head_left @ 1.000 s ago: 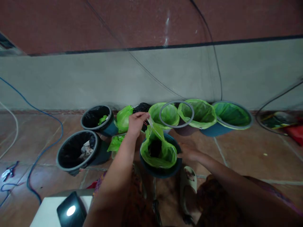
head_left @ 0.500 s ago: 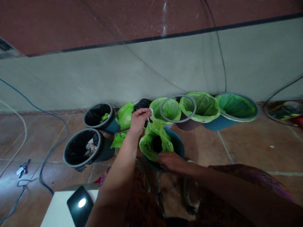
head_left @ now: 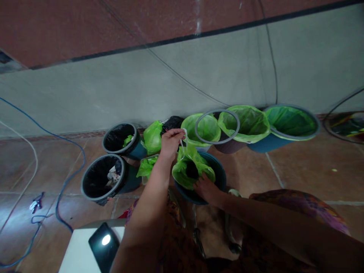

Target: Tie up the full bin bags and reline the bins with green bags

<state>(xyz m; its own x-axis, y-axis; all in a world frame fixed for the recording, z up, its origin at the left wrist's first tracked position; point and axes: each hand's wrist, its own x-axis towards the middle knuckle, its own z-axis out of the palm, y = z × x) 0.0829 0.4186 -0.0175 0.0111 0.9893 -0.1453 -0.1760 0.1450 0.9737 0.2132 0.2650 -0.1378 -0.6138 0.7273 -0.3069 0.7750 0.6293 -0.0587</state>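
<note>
A green drawstring bin bag (head_left: 182,174) hangs with its mouth open inside a dark teal bin (head_left: 221,174) in front of me. My left hand (head_left: 171,141) is closed on the bag's white drawstring (head_left: 185,137) and holds it up above the far side. At the near right edge of the bag, my right hand (head_left: 207,187) has its fingers closed on the plastic. Dark space shows inside the bag, and its bottom is hidden. Just behind, a loose grey ring (head_left: 238,129) rests across two bins with green liners.
Along the wall stand more green-lined bins (head_left: 244,121) (head_left: 292,123). Two black-lined bins (head_left: 121,140) (head_left: 104,178) are at left, beside a tied green bag (head_left: 152,137) and a black bag (head_left: 172,124). A phone (head_left: 104,246) lies on a white surface (head_left: 78,250). A blue cable (head_left: 66,185) crosses the floor.
My right hand has moved up slightly along the bag's near edge, and its fingers have shifted. The left hand still holds the drawstring. The whole view has shifted a little.
</note>
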